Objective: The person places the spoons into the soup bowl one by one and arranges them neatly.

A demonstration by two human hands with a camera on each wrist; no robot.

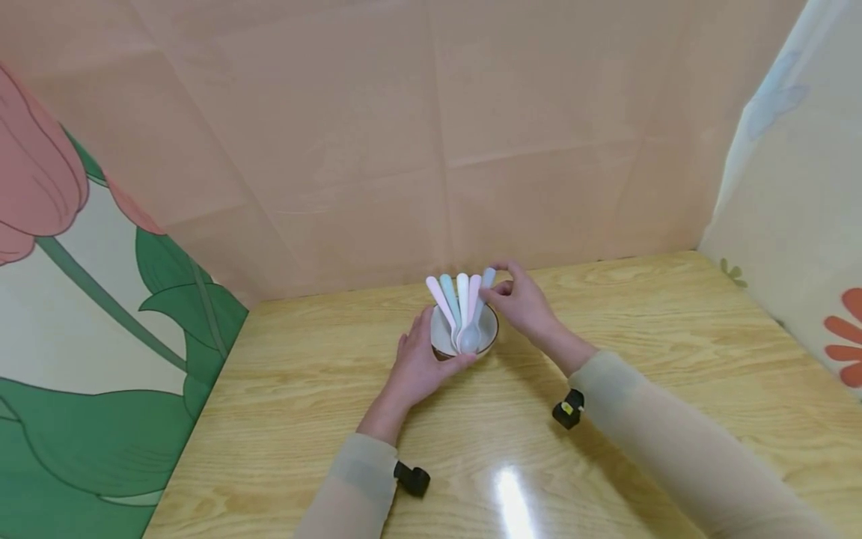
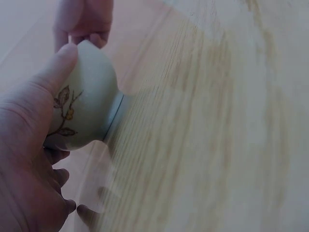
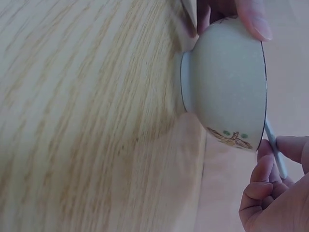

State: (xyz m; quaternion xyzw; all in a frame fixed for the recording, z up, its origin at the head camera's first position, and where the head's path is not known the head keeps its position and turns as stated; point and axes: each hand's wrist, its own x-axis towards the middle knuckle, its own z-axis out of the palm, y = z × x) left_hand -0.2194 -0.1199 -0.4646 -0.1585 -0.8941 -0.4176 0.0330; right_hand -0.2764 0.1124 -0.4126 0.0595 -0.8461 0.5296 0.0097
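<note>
A white bowl [image 1: 491, 328] with a thin dark rim and a painted twig stands near the table's back edge. Several pastel spoons lean in it, handles up at the far side: pink [image 1: 438, 292], pale green [image 1: 449, 290], white [image 1: 462, 287] and another pink. My left hand [image 1: 415, 365] grips the bowl, its thumb at the near rim and its fingers around the left side. With thumb and fingertips my right hand [image 1: 525, 303] pinches the handle of a blue-grey spoon [image 3: 276, 157], the rightmost one. That spoon's head lies inside the bowl, over the others.
The wood-grain table [image 1: 283, 404] reaches back to a plain pinkish wall covering [image 1: 337, 187]. On the left rises a panel painted with flowers and leaves [image 1: 87, 434]; a pale panel [image 1: 801, 224] with an orange flower borders the right side.
</note>
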